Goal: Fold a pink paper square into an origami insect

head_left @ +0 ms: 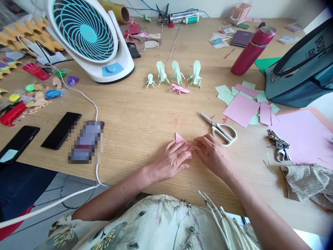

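A small folded piece of pink paper [179, 138] lies on the table in front of me, one pointed corner showing past my fingers. My left hand [170, 160] rests flat on it with fingers stretched out, covering most of it. At the paper's right edge, my right hand [212, 151] has thumb and forefinger pinched together on a corner. White-handled scissors [220, 130] lie just beyond my right hand, blades pointing away to the left. Farther back stand several pale green folded paper figures [176, 72], with a pink folded paper figure [179, 89] in front of them.
Pink and green paper pieces [241, 110] and keys [279, 146] lie at right, near a red flask [253, 50] and a bag [299, 69]. A fan [88, 38] stands back left. Phones [61, 130] and a white cable [90, 99] are at left; grey cloth [308, 182] lies front right.
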`<state>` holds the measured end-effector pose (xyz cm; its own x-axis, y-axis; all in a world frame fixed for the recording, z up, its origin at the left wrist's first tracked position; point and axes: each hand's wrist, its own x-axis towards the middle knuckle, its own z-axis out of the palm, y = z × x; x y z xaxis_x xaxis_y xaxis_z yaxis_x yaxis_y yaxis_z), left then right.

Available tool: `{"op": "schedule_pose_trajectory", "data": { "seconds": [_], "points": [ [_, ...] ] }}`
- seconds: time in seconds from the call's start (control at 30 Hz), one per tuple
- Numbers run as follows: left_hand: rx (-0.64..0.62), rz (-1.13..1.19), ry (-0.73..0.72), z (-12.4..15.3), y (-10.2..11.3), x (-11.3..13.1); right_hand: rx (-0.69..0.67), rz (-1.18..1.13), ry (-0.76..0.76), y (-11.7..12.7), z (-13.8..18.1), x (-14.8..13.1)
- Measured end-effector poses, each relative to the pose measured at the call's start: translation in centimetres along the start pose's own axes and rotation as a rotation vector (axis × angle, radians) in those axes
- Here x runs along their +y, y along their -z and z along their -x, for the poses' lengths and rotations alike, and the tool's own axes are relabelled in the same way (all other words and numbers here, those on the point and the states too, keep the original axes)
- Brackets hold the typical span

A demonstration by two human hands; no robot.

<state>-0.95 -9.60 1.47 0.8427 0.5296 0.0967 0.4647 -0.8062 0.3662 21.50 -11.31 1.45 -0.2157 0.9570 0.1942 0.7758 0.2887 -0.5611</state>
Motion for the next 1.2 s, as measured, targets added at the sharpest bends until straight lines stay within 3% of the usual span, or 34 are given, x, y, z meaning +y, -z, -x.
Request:
{"op": "schedule_pose_trajectory", "data": {
  "seconds": [0.2,0.33,0.47,0.6,0.77,0.9,1.2],
  "points": [
    [0.250,0.108,0.185,-0.3,0.2,0.0,0.013,0.009,-0.035,-0.6,0.1,-0.5],
    [0.300,0.057,0.343,-0.6,0.2,0.0,0.050,0.068,-0.011,-1.1,0.2,-0.7],
    [0.285,0.099,0.310,-0.9,0.3,-0.5,0.023,0.133,-0.014,-1.6,0.4,-1.1],
    [0.163,0.007,0.277,-1.4,0.6,-1.1,0.019,0.150,-0.017,-1.9,0.5,-1.2],
    [0.050,-0.132,0.412,-2.0,1.4,-0.7,0.026,0.101,0.026,-1.7,0.6,-1.2],
    [0.019,-0.207,0.465,-2.2,1.8,-0.3,-0.001,0.079,0.148,-1.3,0.8,-1.4],
    [0.033,0.061,0.488,-2.6,2.3,-1.6,-0.058,0.126,0.366,-0.6,1.4,-1.3]
  ]
}}
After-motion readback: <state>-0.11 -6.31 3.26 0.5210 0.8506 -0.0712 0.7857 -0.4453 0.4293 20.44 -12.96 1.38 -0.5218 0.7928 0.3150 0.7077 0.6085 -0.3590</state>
